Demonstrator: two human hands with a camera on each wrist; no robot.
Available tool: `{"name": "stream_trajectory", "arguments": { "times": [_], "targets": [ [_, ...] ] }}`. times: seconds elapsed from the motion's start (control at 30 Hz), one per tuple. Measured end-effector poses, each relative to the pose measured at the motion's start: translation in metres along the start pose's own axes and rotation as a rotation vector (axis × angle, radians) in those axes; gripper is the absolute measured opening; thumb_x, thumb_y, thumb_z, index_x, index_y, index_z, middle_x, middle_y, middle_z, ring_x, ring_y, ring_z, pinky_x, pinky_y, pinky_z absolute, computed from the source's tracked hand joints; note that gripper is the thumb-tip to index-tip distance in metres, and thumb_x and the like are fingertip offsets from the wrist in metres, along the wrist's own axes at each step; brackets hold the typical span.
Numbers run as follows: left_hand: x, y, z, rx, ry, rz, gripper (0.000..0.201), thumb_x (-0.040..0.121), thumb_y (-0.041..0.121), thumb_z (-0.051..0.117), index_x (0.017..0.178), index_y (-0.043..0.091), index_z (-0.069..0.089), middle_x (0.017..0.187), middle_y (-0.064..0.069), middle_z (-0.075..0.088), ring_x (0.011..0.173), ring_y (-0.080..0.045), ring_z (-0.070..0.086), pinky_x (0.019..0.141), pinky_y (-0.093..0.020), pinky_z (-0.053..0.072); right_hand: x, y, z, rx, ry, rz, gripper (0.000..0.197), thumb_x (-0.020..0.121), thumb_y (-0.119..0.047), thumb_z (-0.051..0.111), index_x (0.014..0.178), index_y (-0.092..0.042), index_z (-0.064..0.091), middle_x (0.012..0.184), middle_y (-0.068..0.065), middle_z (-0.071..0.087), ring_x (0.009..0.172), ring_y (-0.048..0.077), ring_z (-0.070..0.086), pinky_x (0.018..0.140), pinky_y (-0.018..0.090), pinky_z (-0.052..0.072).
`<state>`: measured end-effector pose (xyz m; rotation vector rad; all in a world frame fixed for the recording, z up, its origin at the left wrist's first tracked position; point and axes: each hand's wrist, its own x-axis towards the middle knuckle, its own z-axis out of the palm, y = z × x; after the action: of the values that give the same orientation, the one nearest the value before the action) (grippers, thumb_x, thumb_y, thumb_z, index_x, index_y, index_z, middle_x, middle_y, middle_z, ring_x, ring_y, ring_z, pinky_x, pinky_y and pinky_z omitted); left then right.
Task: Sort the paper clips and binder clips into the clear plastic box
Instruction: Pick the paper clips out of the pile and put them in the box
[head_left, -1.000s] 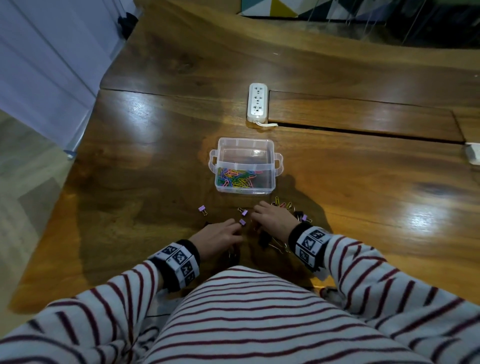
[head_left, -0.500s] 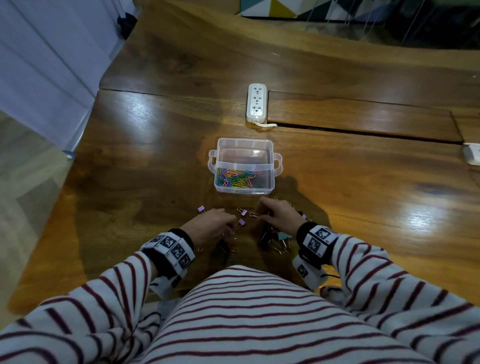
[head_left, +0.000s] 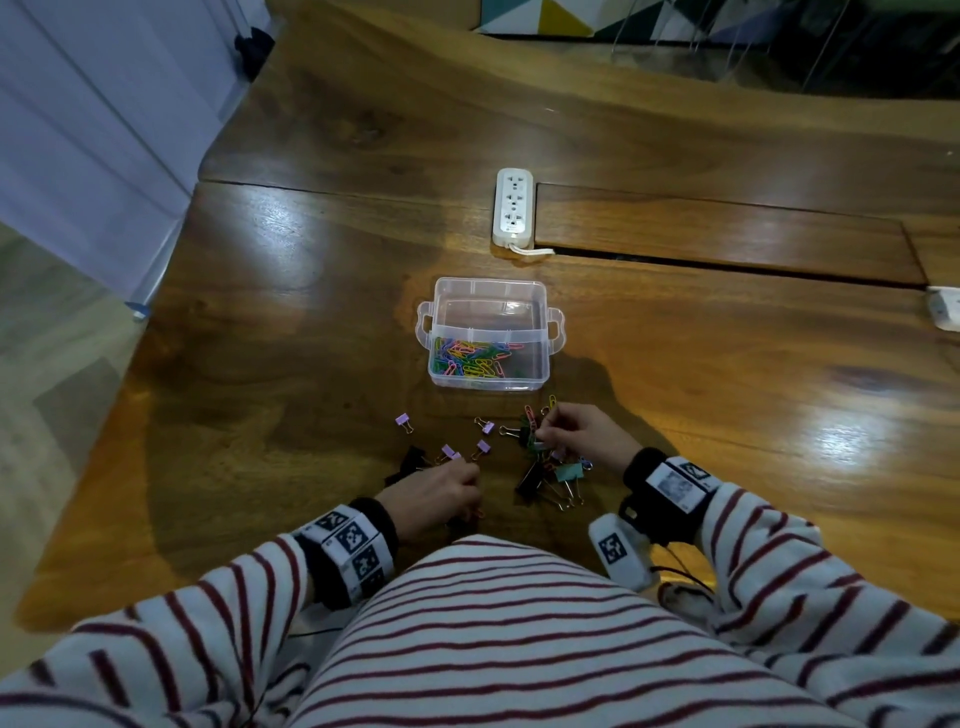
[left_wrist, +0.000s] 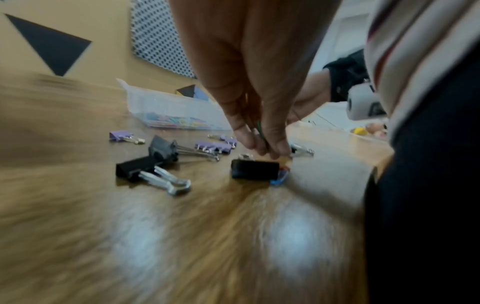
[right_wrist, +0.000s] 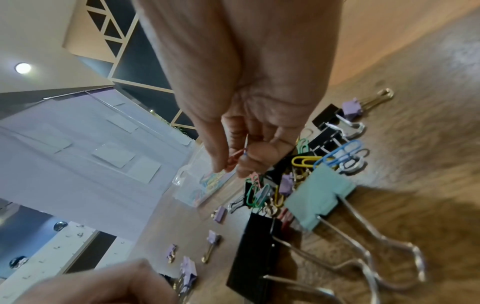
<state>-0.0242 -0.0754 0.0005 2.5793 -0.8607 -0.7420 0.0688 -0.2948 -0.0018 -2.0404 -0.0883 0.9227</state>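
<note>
The clear plastic box (head_left: 540, 332) stands mid-table, with coloured paper clips (head_left: 470, 358) in its near compartment and the far one bare. My right hand (head_left: 544, 431) pinches a red paper clip (right_wrist: 235, 158) above the mixed pile of clips (head_left: 545, 467), which holds a teal binder clip (right_wrist: 319, 197) and a large black binder clip (right_wrist: 257, 253). My left hand (head_left: 467, 488), near my body, pinches a green paper clip (left_wrist: 261, 131) just over a black binder clip (left_wrist: 255, 169). Small purple binder clips (head_left: 402, 421) lie scattered between the hands and the box.
A white power strip (head_left: 513, 208) lies beyond the box, beside a slot in the wooden table (head_left: 727, 415). Two more black binder clips (left_wrist: 145, 166) lie left of my left hand. The table's left edge drops to the floor; a small white object (head_left: 945, 309) sits at the far right.
My left hand has drawn back toward my body. My right hand has shifted slightly right and forward, uncovering the teal and black binder clips in the pile.
</note>
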Motion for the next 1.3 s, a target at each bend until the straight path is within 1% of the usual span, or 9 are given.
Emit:
{"name": "stream_trajectory", "arguments": {
  "times": [0.17,0.33,0.43,0.57,0.77,0.87,1.1,1.23,1.3],
  "targets": [
    [-0.007,0.0,0.014,0.014,-0.019,-0.041,0.038,0.092,0.02,0.05,0.127,0.008,0.045,0.134,-0.009,0.04,0.121,-0.019,0.039,0.102,-0.028,0.038,-0.006,0.0,-0.011,0.049,0.125,-0.015,0.009,0.089,-0.012,0.055,0.097,-0.009,0.059,0.087,0.0,0.061,0.066,0.007,0.056,0.053,0.013,0.045],
    [0.002,-0.004,0.005,-0.006,0.063,-0.139,0.023,0.092,0.01,0.048,0.114,0.007,0.053,0.121,-0.009,0.048,0.111,-0.021,0.045,0.094,-0.028,0.04,0.0,-0.001,-0.017,-0.061,0.197,-0.002,0.009,0.087,-0.009,0.056,0.087,-0.017,0.061,0.1,0.004,0.062,0.084,0.013,0.057,0.067,0.021,0.048],
    [0.01,-0.005,-0.003,0.029,0.002,-0.155,0.019,0.091,0.005,0.047,0.108,0.006,0.055,0.117,-0.011,0.049,0.108,-0.023,0.046,0.09,-0.03,0.041,0.001,-0.006,-0.013,-0.098,0.185,0.0,0.009,0.087,-0.01,0.057,0.094,-0.012,0.062,0.101,0.001,0.06,0.095,0.016,0.056,0.068,0.018,0.045],
    [0.016,-0.002,-0.011,0.059,-0.046,-0.151,0.022,0.091,0.006,0.048,0.112,0.004,0.053,0.121,-0.013,0.048,0.112,-0.025,0.045,0.095,-0.034,0.04,0.001,-0.014,-0.006,-0.211,0.196,-0.063,0.012,0.085,-0.012,0.06,0.097,-0.01,0.062,0.103,0.002,0.058,0.094,0.012,0.052,0.066,0.013,0.038],
    [0.018,0.002,-0.01,0.012,-0.05,-0.11,0.036,0.089,0.004,0.048,0.125,0.002,0.044,0.138,-0.014,0.036,0.124,-0.027,0.039,0.101,-0.033,0.035,0.015,-0.026,-0.008,-0.317,0.229,-0.134,0.015,0.084,-0.014,0.062,0.097,-0.008,0.062,0.107,0.007,0.058,0.097,0.014,0.05,0.086,0.027,0.042],
    [0.017,0.004,-0.008,0.055,-0.072,-0.087,0.036,0.091,0.001,0.043,0.127,0.004,0.044,0.136,-0.015,0.04,0.122,-0.027,0.041,0.099,-0.034,0.037,0.025,-0.03,-0.009,-0.358,0.267,-0.136,0.012,0.083,-0.015,0.063,0.092,-0.006,0.063,0.102,0.009,0.059,0.099,0.019,0.052,0.09,0.032,0.046],
    [0.019,-0.002,-0.012,0.028,-0.138,-0.065,0.032,0.091,0.004,0.045,0.123,0.004,0.047,0.126,-0.015,0.046,0.113,-0.028,0.047,0.093,-0.035,0.042,0.028,-0.027,0.004,-0.578,0.271,-0.119,0.016,0.087,-0.018,0.059,0.098,-0.007,0.063,0.107,0.009,0.056,0.099,0.02,0.054,0.087,0.031,0.048],
    [0.021,-0.013,-0.016,-0.021,-0.104,-0.105,0.026,0.093,0.015,0.044,0.117,0.006,0.049,0.12,-0.014,0.05,0.107,-0.026,0.05,0.09,-0.034,0.043,0.024,-0.025,0.011,-0.578,0.26,-0.135,0.017,0.085,-0.019,0.061,0.097,-0.007,0.062,0.108,0.008,0.054,0.1,0.021,0.053,0.088,0.033,0.048],
    [0.023,-0.023,-0.026,-0.121,-0.019,-0.141,0.02,0.092,0.016,0.048,0.11,0.008,0.054,0.113,-0.011,0.056,0.104,-0.023,0.053,0.088,-0.031,0.043,0.022,-0.026,0.011,-0.573,0.264,-0.157,0.016,0.085,-0.017,0.062,0.096,-0.006,0.062,0.107,0.009,0.055,0.099,0.023,0.053,0.087,0.032,0.048]
  ]
}}
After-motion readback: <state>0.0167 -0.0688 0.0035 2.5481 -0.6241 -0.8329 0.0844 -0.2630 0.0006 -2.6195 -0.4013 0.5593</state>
